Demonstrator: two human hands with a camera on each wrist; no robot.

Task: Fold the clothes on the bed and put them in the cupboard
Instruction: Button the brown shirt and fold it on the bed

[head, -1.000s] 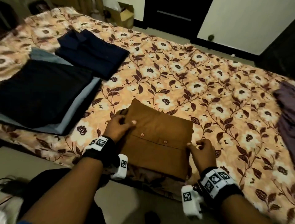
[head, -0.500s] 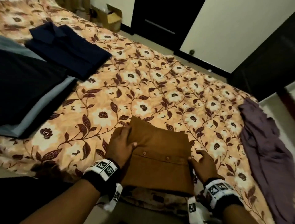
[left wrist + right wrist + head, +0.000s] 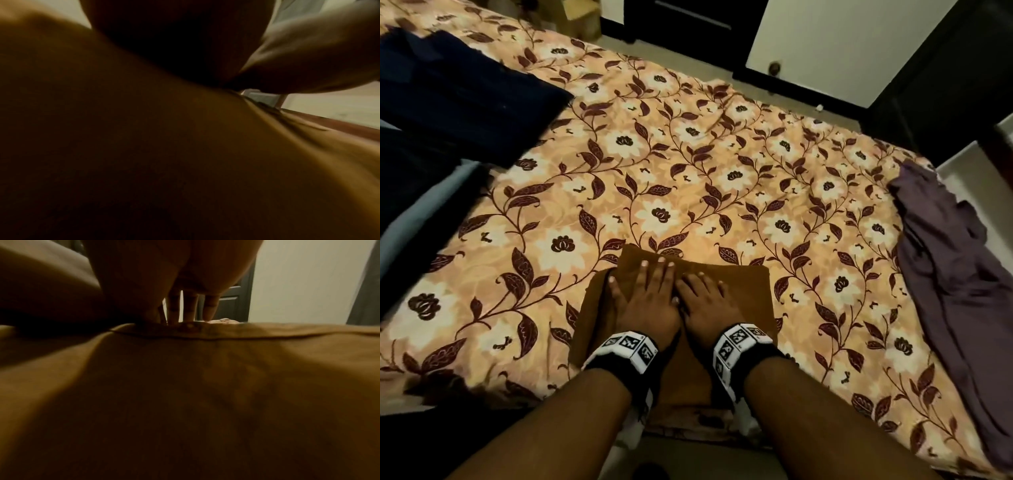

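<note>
Half a second ago my left hand (image 3: 645, 301) gripped the left edge of the folded brown cotton shirt (image 3: 743, 291) and my right hand (image 3: 705, 303) sat at its right edge; now both lie flat on top of it, side by side, fingers straight and pressing, each grip spread open and holding nothing. I judge the fold on this garment is finished and I am smoothing it before lifting it for the cupboard.

The shirt sits at the near edge of the floral bedspread (image 3: 688, 171), at 6 o'clock in the head view. That view alone shows what remains: a crumpled purple garment (image 3: 955, 260) at 3 o'clock, and folded dark navy clothes (image 3: 465, 96) at 10 o'clock. The right wrist view alone shows a brown button (image 3: 188, 326) on the shirt's placket just by my fingertips (image 3: 172, 319). The left wrist view is mostly dark.
</note>
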